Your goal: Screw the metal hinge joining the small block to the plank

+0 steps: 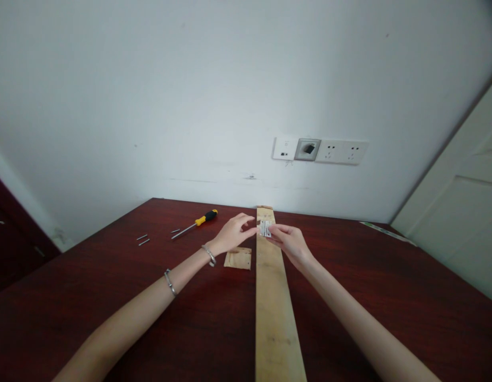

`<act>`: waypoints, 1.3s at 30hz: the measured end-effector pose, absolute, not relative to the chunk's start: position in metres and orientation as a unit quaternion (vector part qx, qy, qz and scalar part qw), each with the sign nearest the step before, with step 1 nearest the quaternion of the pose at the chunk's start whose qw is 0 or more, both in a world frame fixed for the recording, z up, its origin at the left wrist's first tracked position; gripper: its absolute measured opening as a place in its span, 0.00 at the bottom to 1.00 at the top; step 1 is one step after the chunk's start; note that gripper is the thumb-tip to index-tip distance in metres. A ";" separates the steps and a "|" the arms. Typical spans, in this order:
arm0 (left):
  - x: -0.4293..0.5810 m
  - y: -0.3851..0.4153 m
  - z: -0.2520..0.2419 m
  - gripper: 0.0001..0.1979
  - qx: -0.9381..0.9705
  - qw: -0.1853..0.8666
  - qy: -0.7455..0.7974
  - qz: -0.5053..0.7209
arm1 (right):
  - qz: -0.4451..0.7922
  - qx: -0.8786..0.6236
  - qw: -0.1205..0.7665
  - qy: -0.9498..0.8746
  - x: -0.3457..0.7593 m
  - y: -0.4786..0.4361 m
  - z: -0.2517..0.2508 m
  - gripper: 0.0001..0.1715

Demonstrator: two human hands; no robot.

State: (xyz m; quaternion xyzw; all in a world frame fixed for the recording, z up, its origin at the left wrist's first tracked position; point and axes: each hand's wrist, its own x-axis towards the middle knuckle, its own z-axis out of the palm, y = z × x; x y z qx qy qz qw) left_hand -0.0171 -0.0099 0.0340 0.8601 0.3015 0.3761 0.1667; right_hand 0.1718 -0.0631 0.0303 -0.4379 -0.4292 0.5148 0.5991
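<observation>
A silvery metal hinge [265, 228] is pinched at its right edge by the fingers of my right hand [290, 242], over the far part of a long wooden board [273, 307]. Whether the hinge rests on the wood or hovers just above it, I cannot tell. My left hand [236, 232] is beside the hinge on the left, thumb and fingers apart, with nothing between them. Below that hand a small square piece of wood [238, 259] lies on the dark red table [182, 318].
A screwdriver [203, 218] with a yellow and black handle lies on the left, near several screws [144, 242]. A thin pale strip [388, 233] lies at the back right. Behind the table is a wall with a row of sockets [336, 152].
</observation>
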 end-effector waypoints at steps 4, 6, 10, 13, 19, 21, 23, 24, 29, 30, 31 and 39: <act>-0.007 -0.026 0.043 0.12 0.844 0.129 0.310 0.418 | 0.482 -0.451 0.615 -0.433 0.175 -0.060 0.025 0.19; 0.000 -0.035 0.044 0.12 0.843 0.145 0.310 0.416 | 0.465 -0.455 0.620 -0.438 0.176 -0.059 0.022 0.20; 0.012 -0.046 0.036 0.11 0.839 0.198 0.306 0.404 | 0.420 -0.466 0.624 -0.465 0.177 -0.057 0.020 0.19; 0.017 -0.049 0.029 0.12 0.837 0.211 0.307 0.402 | 0.380 -0.472 0.623 -0.495 0.176 -0.058 0.022 0.17; 0.021 -0.041 0.019 0.15 0.777 0.366 0.295 0.418 | 0.322 -0.473 0.623 -0.533 0.171 -0.063 0.025 0.16; 0.021 -0.038 0.017 0.17 0.733 0.446 0.289 0.424 | 0.299 -0.474 0.619 -0.550 0.170 -0.064 0.025 0.15; 0.021 -0.036 0.016 0.19 0.698 0.497 0.281 0.432 | 0.272 -0.474 0.610 -0.573 0.170 -0.065 0.024 0.14; 0.021 -0.035 0.016 0.20 0.687 0.511 0.276 0.436 | 0.260 -0.473 0.607 -0.583 0.169 -0.065 0.024 0.14; 0.018 -0.030 0.013 0.23 0.663 0.548 0.269 0.434 | 0.210 -0.470 0.597 -0.615 0.171 -0.066 0.024 0.13; 0.018 -0.028 0.012 0.23 0.659 0.552 0.269 0.433 | 0.196 -0.468 0.592 -0.626 0.171 -0.067 0.024 0.12; 0.018 -0.027 0.011 0.23 0.656 0.556 0.268 0.433 | 0.183 -0.464 0.585 -0.639 0.170 -0.068 0.025 0.11; 0.013 -0.023 0.016 0.19 0.634 0.568 0.246 0.463 | 0.139 -0.448 0.549 -0.692 0.168 -0.074 0.033 0.09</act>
